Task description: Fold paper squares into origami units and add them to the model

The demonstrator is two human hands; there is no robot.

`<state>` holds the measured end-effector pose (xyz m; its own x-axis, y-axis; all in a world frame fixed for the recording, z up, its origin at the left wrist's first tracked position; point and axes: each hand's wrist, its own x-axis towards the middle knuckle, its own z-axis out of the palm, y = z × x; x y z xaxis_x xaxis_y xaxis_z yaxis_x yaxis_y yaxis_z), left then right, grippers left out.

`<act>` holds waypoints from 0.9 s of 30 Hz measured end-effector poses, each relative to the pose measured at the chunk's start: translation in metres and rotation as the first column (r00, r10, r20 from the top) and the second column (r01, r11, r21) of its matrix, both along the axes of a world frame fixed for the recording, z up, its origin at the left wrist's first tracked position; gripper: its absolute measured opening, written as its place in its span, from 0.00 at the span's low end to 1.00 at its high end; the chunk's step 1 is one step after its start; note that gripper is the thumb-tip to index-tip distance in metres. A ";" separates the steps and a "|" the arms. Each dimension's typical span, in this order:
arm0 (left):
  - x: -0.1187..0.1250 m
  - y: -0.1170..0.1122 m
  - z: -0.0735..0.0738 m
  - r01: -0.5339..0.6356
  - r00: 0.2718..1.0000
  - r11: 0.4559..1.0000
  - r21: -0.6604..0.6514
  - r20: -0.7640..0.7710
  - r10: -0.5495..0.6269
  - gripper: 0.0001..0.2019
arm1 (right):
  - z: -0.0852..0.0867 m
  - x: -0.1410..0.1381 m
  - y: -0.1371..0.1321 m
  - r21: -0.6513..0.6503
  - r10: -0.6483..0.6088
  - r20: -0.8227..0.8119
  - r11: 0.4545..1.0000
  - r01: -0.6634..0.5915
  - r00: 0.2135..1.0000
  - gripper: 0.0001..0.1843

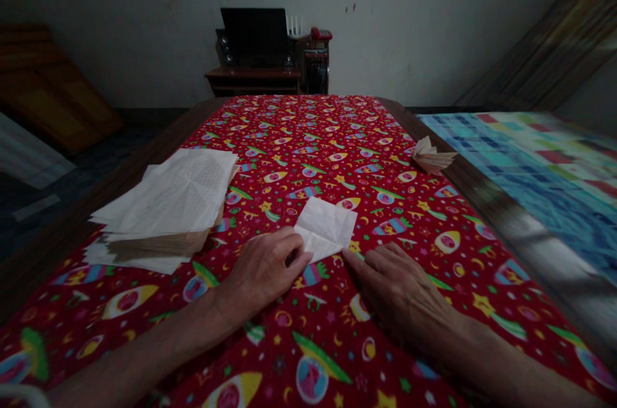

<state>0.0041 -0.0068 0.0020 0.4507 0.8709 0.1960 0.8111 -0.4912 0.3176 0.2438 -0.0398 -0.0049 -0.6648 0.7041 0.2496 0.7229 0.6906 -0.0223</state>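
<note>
Dim room: stained grey wall (409,22), dark wood desk (251,81) w/ black screen (254,35), speakers (224,48) & red phone (321,34), plus checked bedcover (544,164).

Wood table (482,202) under red cloth (308,138) printed w/ rockets & stars. Thick stack of paper sheets (164,202) lies left of L hand (263,270); creased paper sq (325,228) sits just ahead, between L hand & R hand (398,286). Folded paper piece (429,154) lies well ahead of R hand, at cloth's edge.
</note>
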 end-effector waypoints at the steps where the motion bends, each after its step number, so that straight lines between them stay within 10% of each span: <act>1: 0.000 0.000 0.000 -0.003 1.000 1.000 0.003 0.001 0.003 0.11 | -0.001 0.000 0.000 -0.005 -0.002 0.002 1.000 0.002 1.000 0.23; 27: 0.000 0.001 -0.001 -0.016 1.000 0.999 -0.047 0.006 0.017 0.11 | 0.000 -0.004 -0.004 0.039 -0.021 0.018 0.999 0.020 1.000 0.25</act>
